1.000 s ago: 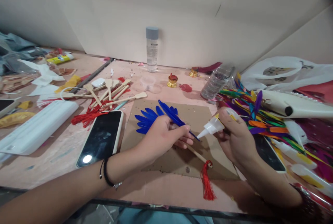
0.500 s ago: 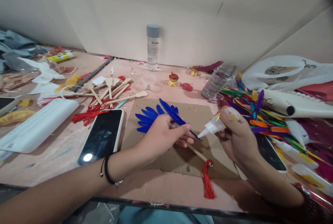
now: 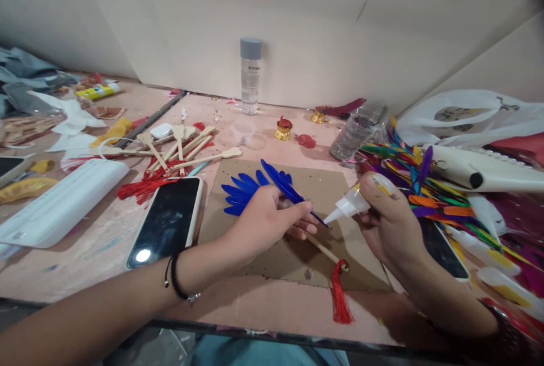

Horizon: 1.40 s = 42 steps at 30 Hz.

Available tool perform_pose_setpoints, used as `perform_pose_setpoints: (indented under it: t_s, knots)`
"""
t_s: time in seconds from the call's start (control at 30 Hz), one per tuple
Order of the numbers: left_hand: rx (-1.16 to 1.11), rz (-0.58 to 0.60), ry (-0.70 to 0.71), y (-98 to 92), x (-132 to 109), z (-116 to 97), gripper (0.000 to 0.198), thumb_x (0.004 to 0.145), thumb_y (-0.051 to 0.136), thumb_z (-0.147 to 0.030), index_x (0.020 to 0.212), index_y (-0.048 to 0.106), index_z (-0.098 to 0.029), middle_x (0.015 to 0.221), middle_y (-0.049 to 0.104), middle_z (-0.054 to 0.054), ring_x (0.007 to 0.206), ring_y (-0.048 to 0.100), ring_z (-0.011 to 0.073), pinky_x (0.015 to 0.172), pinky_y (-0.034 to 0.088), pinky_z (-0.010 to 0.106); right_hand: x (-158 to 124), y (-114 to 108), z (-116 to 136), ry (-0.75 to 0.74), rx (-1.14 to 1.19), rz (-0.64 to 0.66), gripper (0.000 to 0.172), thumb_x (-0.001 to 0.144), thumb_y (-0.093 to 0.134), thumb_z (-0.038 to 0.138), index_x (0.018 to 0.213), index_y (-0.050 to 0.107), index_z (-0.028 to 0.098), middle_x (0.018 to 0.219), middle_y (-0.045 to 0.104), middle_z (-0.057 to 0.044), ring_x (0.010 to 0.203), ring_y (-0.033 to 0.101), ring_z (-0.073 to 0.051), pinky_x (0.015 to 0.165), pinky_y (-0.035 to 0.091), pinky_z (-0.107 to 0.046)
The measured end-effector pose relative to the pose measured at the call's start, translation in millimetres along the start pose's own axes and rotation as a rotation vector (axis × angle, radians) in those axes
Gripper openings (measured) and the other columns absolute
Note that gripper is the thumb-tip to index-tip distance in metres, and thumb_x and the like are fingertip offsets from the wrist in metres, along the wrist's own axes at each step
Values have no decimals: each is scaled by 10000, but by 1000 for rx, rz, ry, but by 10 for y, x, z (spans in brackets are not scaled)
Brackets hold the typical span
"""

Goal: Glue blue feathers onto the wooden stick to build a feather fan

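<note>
Cluttered pink table (image 3: 97, 252), beige wall (image 3: 297, 15) — left hand (image 3: 266, 221) pinches blue feather (image 3: 280, 182), right hand (image 3: 391, 224) grips glue bottle (image 3: 351, 204).

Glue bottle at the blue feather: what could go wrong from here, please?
1. The glue bottle in the right hand points its nozzle at the quill of the blue feather, close to the left hand; glue may reach its fingers.
2. A drop may fall on the cardboard and stick the wooden stick to it.

free: cardboard (image 3: 323, 182) centre | left: phone (image 3: 165, 221) | right: feather pile (image 3: 425, 199), possibly second phone (image 3: 446, 255) beneath
</note>
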<state>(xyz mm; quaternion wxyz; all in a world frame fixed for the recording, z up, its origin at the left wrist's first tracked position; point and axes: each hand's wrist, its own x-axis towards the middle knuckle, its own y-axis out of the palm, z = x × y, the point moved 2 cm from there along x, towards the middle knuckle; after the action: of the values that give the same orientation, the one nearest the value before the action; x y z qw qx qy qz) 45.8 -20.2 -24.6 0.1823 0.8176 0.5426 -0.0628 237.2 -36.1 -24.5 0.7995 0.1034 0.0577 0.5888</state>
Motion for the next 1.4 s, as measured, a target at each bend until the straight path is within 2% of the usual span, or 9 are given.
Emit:
perform_pose_setpoints:
  t_s: [0.3,0.6,0.9,1.17,1.4]
  knots:
    - [1,-8,-4,9,-16,-25,230,936,727,-154,707,727,-138,697,798,71,607,753,154,555,579,220,-1,-4,25,25,17,-17,478,549,999,516,607,619,232,546,440,63,464,307,-68,365,209,-213]
    - [-10,9,-9,8,-13,-21,227,938,717,-154,713,727,-129,703,801,71,599,755,149,551,583,212,12,-9,3,6,7,-3,469,602,975,512,613,598,234,549,435,68,457,310,-74,365,204,-225]
    - [-13,11,-8,4,-14,-23,241,938,720,-150,698,717,-129,677,790,54,568,740,132,540,580,199,13,-15,-5,-12,15,18,455,647,957,477,638,588,211,546,446,80,450,323,-52,359,251,-162]
    - [-15,3,-18,11,-17,-38,263,952,698,-135,690,725,-118,656,788,62,535,722,120,524,565,189,7,-29,-2,-22,19,28,413,663,956,456,637,608,234,561,430,69,459,295,-74,363,216,-218]
    - [-17,2,1,3,-2,-12,243,941,714,-145,700,733,-120,680,798,70,563,742,137,543,585,209,4,-21,-3,-20,29,29,402,677,946,441,642,612,222,563,437,70,467,283,-71,376,213,-201]
